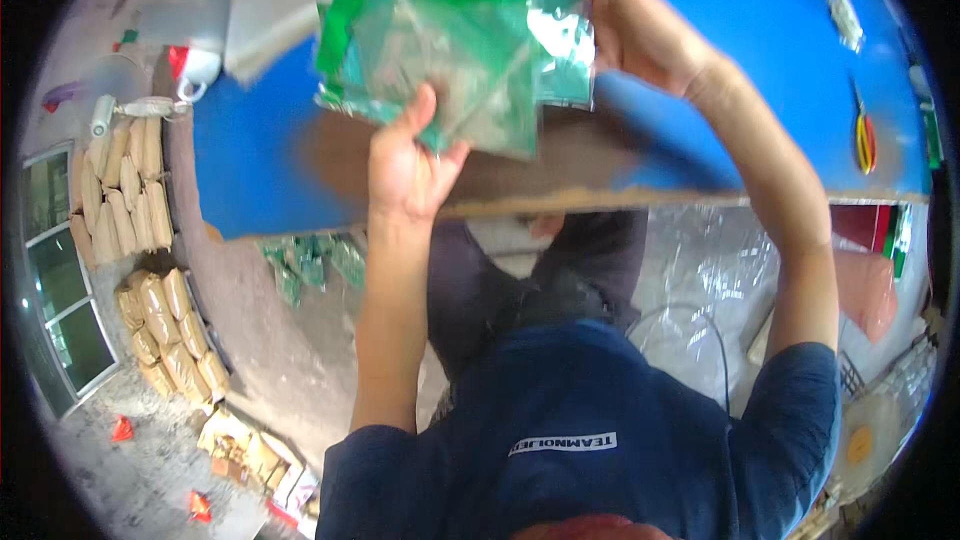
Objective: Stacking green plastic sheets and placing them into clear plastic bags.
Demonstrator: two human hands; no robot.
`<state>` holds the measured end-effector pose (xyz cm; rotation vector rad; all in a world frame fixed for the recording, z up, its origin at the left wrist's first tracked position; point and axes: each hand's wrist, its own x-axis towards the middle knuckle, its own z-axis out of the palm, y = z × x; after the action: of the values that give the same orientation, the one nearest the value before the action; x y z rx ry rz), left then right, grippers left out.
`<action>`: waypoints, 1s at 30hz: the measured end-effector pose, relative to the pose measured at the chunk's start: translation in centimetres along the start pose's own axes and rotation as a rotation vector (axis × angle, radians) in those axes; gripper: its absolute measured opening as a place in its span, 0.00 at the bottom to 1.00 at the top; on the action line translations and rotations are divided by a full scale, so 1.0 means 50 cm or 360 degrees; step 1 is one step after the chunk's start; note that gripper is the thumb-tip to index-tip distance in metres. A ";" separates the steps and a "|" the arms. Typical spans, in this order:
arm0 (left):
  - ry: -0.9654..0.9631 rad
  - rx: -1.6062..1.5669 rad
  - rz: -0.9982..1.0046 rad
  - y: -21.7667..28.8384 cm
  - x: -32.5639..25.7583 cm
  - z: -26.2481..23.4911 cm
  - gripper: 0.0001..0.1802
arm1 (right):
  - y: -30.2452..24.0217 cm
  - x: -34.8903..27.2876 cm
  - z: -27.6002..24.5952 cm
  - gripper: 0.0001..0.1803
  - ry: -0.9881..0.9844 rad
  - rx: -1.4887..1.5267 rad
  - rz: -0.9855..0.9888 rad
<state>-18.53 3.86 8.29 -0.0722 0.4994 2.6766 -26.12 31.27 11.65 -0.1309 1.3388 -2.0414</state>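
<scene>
My left hand (407, 165) is closed on a fanned stack of clear plastic bags with green bands (455, 60), its thumb on top and its other fingers largely hidden beneath. The bags overlap at different angles and are held above the table. My right hand (645, 35) is at the right edge of the stack, by a shiny bag corner. One of its digits stretches out past the bags and the others bend beside the edge; I cannot make out anything gripped in it.
A blue-topped table (270, 145) has a worn brown patch along its near edge. Yellow-and-red scissors (865, 140) and a small clear packet (845, 18) lie at the right. A red-and-white container (196, 70) stands at left. Brown packages (170, 335) are stacked on the floor.
</scene>
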 end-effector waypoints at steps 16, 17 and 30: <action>0.0070 0.1603 0.0628 -0.065 -0.067 0.064 0.22 | 0.076 -0.100 0.077 0.33 0.0151 -0.1126 -0.0865; 0.0090 0.1888 0.0719 -0.065 -0.062 0.064 0.29 | 0.084 -0.110 0.124 0.37 0.0231 -0.0841 -0.0813; 0.0040 0.1856 0.0975 -0.043 -0.038 0.025 0.38 | 0.154 -0.060 0.137 0.37 0.0501 -0.1109 -0.1211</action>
<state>-15.87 5.38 8.97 0.4416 2.2548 2.4200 -17.18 25.92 9.18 -0.7489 2.4436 -2.1068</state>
